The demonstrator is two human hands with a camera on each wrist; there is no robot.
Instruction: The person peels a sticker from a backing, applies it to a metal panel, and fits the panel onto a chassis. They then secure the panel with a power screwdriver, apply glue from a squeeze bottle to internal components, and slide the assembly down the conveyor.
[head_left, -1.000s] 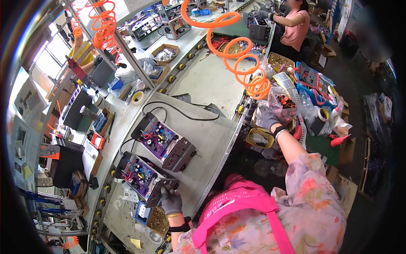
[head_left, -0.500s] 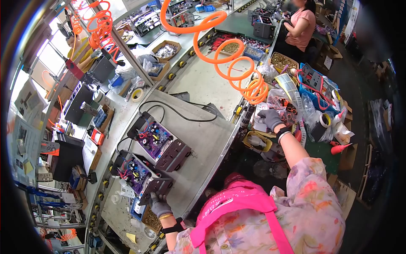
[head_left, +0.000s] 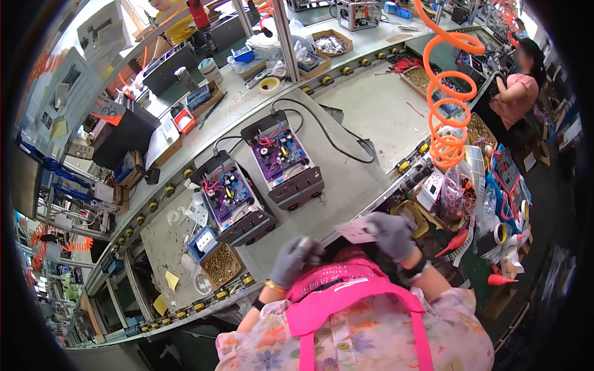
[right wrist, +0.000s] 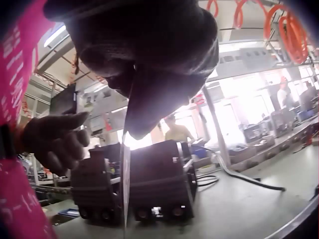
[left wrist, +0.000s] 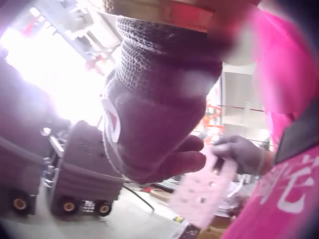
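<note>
In the head view my gloved right hand (head_left: 393, 238) pinches a thin pale pink panel sheet (head_left: 356, 232) near my apron. The left wrist view shows small dark cutouts across this sheet (left wrist: 199, 194); from the right wrist it appears edge-on. My gloved left hand (head_left: 296, 260) hovers beside the apron with loosely bent fingers and nothing in them. Ahead of it stands a dark, open-topped electrical unit (head_left: 247, 226) with an exposed purple circuit board. Beside that is a second similar unit (head_left: 297, 188), its black cable (head_left: 331, 133) looping over the grey work surface.
An orange coiled hose (head_left: 448, 105) hangs at the right above the bench. A bag of small red-rimmed parts (head_left: 456, 195) and a yellow tray (head_left: 417, 217) sit at the right edge. A box of brass-coloured screws (head_left: 221, 266) lies front left. Another person (head_left: 516, 93) works farther off.
My right hand has come from the parts at the right edge to my front with the sheet. My left hand has let go of the near unit and drawn toward me. The head view has turned.
</note>
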